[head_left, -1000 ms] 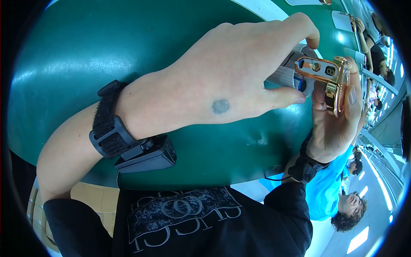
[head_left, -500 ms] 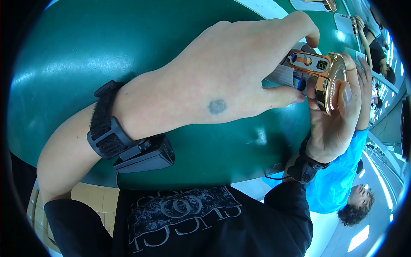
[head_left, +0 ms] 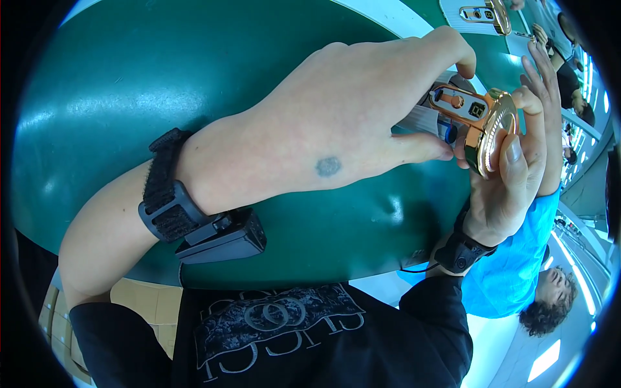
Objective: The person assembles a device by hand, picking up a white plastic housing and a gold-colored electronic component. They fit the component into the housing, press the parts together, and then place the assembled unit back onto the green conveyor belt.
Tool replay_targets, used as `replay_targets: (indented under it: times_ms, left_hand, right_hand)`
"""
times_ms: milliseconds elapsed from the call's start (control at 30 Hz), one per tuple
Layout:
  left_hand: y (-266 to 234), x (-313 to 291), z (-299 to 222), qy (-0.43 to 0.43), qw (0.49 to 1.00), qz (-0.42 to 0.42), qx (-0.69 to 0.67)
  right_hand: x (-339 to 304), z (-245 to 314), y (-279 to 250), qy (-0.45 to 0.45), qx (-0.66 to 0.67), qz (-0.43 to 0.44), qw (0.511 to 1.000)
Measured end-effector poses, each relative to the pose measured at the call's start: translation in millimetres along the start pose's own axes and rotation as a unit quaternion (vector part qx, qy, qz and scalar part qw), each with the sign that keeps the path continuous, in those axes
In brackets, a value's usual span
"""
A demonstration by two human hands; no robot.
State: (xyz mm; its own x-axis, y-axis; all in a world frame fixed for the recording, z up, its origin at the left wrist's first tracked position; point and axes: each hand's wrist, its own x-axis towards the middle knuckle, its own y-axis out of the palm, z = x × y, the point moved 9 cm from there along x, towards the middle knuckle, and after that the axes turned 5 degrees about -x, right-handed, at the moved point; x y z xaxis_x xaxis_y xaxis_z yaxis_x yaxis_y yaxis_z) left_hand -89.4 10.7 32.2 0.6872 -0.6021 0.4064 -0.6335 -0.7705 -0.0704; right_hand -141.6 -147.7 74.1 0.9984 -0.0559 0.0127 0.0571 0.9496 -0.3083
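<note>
A shiny gold-coloured device (head_left: 497, 139) is up at the right, with a round ridged disc at one end. Its narrow pale panel (head_left: 460, 103) carries a small dark display and a copper-coloured part. My right hand (head_left: 508, 200) grips the disc between thumb and fingers, some other fingers stretched out. Reaching across from the left, my left hand (head_left: 336, 113) curls its thumb and forefinger round the device's other end; the remaining fingers are hidden. Between that thumb and forefinger show a whitish ribbed part (head_left: 419, 121) and a blue-ended cylinder (head_left: 447, 131).
Under my arms lies a green table (head_left: 194, 71) with a pale edge. Another gold device (head_left: 482, 14) lies beyond it at the top right. A person in blue (head_left: 504, 278) sits at the right, others farther off. Black straps with small boxes (head_left: 223, 236) circle my wrists.
The gold device has tilted and shifted slightly left and down. My right hand's outer fingers have stretched out more. My left hand has barely moved.
</note>
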Motion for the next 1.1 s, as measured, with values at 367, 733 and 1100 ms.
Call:
replay_targets:
  times_ms: [367,733,1100]
  left_hand:
    - [-3.9,-4.9,-5.2,0.033,0.999,-0.017,0.012]
    - [2.6,1.0,1.6,-0.009,1.000,0.019,0.016]
    - [3.2,0.1,6.5,-0.015,0.999,0.031,0.021]
  right_hand:
    - [31.1,16.5,2.1,0.046,-0.125,-0.087,0.987]
    - [-0.2,-8.2,-2.8,0.092,-0.059,0.025,0.994]
    - [11.1,-4.0,0.5,0.057,0.037,0.028,0.997]
